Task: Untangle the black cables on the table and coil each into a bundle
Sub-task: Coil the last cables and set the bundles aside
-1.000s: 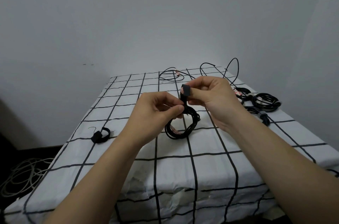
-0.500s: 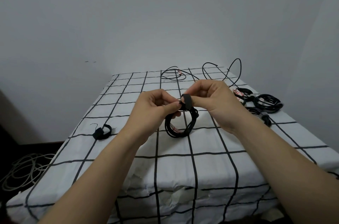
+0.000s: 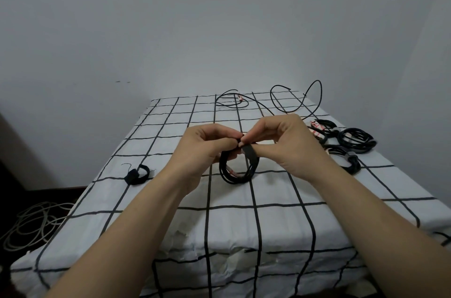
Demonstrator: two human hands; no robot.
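Observation:
A coiled black cable (image 3: 238,172) hangs above the table's middle, held between both hands. My left hand (image 3: 207,148) grips the top of the coil from the left. My right hand (image 3: 284,142) pinches a black strap (image 3: 250,151) that wraps over the coil's top right. Loose black cables (image 3: 296,100) lie uncoiled at the table's far edge. Several finished black bundles (image 3: 355,140) lie at the right. The fingertips meet over the coil and hide where the strap starts.
A white tablecloth with a black grid (image 3: 275,219) covers the table. A spare black strap loop (image 3: 136,174) lies at the left. Pale cables (image 3: 31,224) lie heaped on the floor at the lower left. A bare wall stands behind.
My right hand has brought the strap down from upright and folded it over the coil. Both hands have closed together at the coil's top.

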